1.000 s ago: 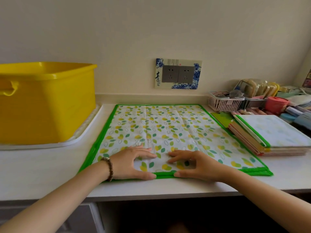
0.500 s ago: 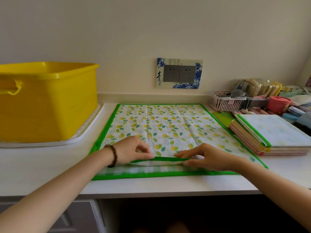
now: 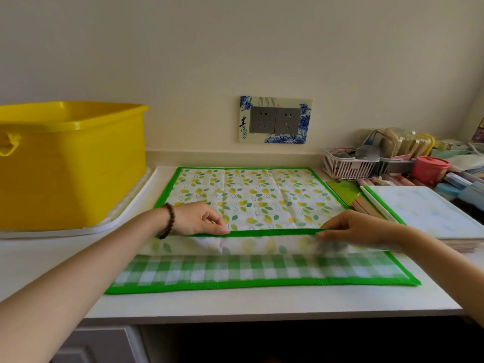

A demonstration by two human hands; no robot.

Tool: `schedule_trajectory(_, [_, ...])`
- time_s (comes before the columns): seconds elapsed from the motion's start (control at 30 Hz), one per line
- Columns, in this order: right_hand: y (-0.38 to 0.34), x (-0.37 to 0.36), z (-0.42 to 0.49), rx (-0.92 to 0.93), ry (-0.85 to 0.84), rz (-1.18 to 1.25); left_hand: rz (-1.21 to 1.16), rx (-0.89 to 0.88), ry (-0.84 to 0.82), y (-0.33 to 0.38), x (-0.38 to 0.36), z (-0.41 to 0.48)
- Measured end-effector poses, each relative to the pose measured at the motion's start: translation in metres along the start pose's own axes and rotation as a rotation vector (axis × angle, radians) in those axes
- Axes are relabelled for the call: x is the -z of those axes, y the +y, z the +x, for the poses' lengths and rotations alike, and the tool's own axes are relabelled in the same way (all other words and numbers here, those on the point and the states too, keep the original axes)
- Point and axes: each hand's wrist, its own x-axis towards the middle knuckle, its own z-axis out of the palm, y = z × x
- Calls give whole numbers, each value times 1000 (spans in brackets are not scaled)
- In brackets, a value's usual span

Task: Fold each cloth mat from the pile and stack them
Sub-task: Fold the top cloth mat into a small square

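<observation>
A leaf-print cloth mat (image 3: 251,195) with a green border lies on the white counter. Its near edge is lifted and turned away from me, hanging above the mat. My left hand (image 3: 199,218) pinches that green edge at the left, and my right hand (image 3: 353,229) pinches it at the right. Under the lifted part a green-and-white checked cloth (image 3: 262,271) with a green border lies flat near the counter's front edge. A stack of folded mats (image 3: 424,216) sits to the right.
A yellow plastic tub (image 3: 70,163) stands on a white tray (image 3: 125,218) at the left. Small baskets (image 3: 345,166), a red cup (image 3: 429,169) and other clutter fill the back right. A wall socket plate (image 3: 275,119) is behind the mat.
Both hands went from pressing flat on the mat's near edge to pinching it, lifting it and carrying it away from me. The checked cloth beneath came into view.
</observation>
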Motion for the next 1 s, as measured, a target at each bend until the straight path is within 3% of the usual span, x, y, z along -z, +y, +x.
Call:
schedule_trajectory(0.2, [-16, 35, 7, -15, -169, -20, 15, 59, -108, 14, 34, -6])
schedule_trajectory(0.3, [-24, 51, 21, -8, -152, -167, 52, 107, -92, 21, 51, -3])
schedule_trajectory(0.47, [-27, 60, 59, -33, -4, -415, 240, 32, 237, 18, 61, 27])
schedule_trajectory(0.57, [-20, 62, 84, -76, -11, -515, 408, 41, 359, 18, 50, 44])
schedule_trajectory(0.7, [-6, 63, 110, -103, -5, -385, 417, 31, 420, 14, 21, 54])
schedule_trajectory(0.87, [18, 53, 139, -104, 93, -218, 241, -23, 277, 7, -16, 60])
schedule_trajectory(1.0, [39, 40, 155, -56, 213, -213, 361, 23, 239, -2, -27, 66])
